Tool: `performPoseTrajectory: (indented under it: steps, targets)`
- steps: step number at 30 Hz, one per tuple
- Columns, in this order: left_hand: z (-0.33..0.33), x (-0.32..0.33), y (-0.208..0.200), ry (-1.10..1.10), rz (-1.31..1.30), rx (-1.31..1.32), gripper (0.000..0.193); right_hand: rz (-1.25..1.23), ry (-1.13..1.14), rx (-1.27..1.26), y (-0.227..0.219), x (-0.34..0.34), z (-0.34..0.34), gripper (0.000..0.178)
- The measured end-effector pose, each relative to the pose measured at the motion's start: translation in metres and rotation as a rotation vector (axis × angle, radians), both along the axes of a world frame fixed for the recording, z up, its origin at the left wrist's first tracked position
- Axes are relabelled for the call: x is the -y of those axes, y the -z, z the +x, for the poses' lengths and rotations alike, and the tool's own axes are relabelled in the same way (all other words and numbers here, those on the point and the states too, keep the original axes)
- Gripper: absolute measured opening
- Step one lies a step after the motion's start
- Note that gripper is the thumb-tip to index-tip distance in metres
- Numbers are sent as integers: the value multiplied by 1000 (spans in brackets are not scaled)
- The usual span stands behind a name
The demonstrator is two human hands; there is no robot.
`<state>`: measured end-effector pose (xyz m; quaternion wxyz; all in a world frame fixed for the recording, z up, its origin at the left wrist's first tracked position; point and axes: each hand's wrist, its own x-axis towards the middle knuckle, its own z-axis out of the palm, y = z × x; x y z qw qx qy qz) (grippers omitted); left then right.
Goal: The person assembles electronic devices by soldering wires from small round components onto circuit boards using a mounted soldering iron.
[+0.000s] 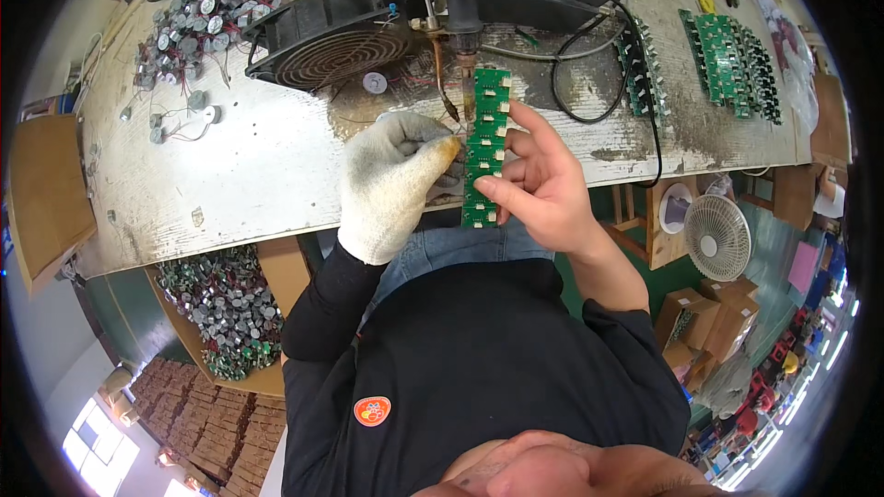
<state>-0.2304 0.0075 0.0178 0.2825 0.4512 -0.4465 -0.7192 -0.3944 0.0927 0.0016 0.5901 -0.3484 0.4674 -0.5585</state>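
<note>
A long green circuit board strip [486, 143] with a row of small white connectors is held upright in front of me. My bare right hand [550, 186] grips it from the right, thumb on its face and fingers behind its edge. My left hand [387, 179], in a white glove with a stained fingertip, is closed in a pinch beside the strip's left edge; what is between those fingers is too small to make out. A thin copper-coloured nozzle or feed tube [443, 78] comes down from a black bench fixture [456, 0], its dark tip just above the pinching fingers.
A black square fan [336, 51] stands left of the fixture, near a pile of small round motors with wires [207, 14]. Black cable [559, 74] loops across the bench at right. More green boards [727, 64] lie farther right. A box of wired parts [226, 304] sits below the bench.
</note>
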Motion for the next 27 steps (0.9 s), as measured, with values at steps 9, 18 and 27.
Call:
performPoseTrajectory:
  steps: [9,18,27]
  targets:
    - [-3,-1,2,-41,14,-27,16,-15,14,-1,-1,1,0,73]
    - [-1,-4,6,-27,-23,12,17,8,1,-16,2,-3,1,72]
    - [0,-4,1,26,-118,11,16,36,-15,4,-3,-4,0,72]
